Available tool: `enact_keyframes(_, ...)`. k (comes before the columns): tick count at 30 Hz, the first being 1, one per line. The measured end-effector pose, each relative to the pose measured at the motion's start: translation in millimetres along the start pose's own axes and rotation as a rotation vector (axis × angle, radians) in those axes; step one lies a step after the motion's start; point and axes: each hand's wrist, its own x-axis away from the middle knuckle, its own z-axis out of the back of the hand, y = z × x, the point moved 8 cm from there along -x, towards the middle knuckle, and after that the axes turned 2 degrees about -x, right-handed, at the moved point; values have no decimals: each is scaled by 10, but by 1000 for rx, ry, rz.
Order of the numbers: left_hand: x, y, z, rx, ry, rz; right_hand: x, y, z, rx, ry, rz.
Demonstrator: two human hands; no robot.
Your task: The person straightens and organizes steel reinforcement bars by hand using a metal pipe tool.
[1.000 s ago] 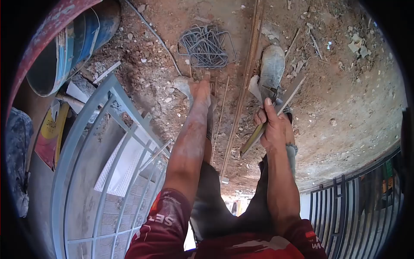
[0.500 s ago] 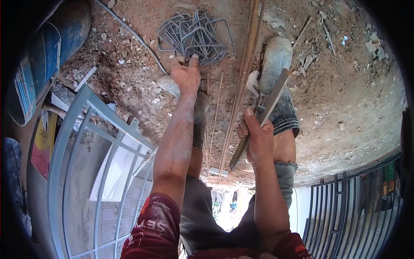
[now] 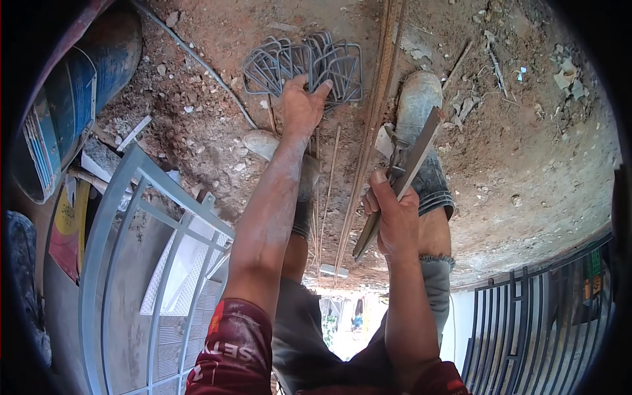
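My left hand is at the near side of a pile of bent steel rebar stirrups, which fan out on the dirt. Its fingers close round the wires of several stirrups, with the thumb on the right side. Lower and to the right, my right hand wraps round a long, flat-sided metal bar that slants up to the right. A smaller jointed metal piece shows beside the bar, just above the thumb; its lower part is hidden by my fingers.
Long rusty rods lie on the ground between my legs. A boot stands right of them. At left are a grey metal frame and a blue drum. A dark barred grille is at lower right. A cable crosses the dirt.
My left hand has moved right, and the tangled stirrups now lie more spread and lined up like a fan. My right hand keeps its hold on the bar, almost unmoved.
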Motion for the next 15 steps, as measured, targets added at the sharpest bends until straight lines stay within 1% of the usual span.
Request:
enact_keyframes(1,-24,122,-33,8,-3,-1,7,2,-12,45,22,-17)
enact_keyframes(3,-61,352,-27,-130,-31,78,15,21,40,94,52,-38)
enact_keyframes(4,-109,294,-99,-52,-139,121,0,37,53,72,26,-28)
enact_keyframes(5,-100,261,-88,-52,-139,124,-8,44,48,49,-2,-19)
enact_keyframes(7,-94,237,-85,284,-187,138,7,51,62,38,10,-26)
enact_keyframes(8,-89,222,-29,283,-182,133,-9,42,76,28,25,-26)
enact_keyframes(10,75,100,45,814,-234,288,-27,20,107,37,33,-9)
enact_keyframes(12,334,81,305,1027,-270,352,-30,20,162,46,47,-2)
enact_keyframes(14,581,29,583,1149,-256,293,-47,5,161,41,2,25)
enact_keyframes(15,715,89,719,1147,-256,294,-43,11,160,40,2,24)
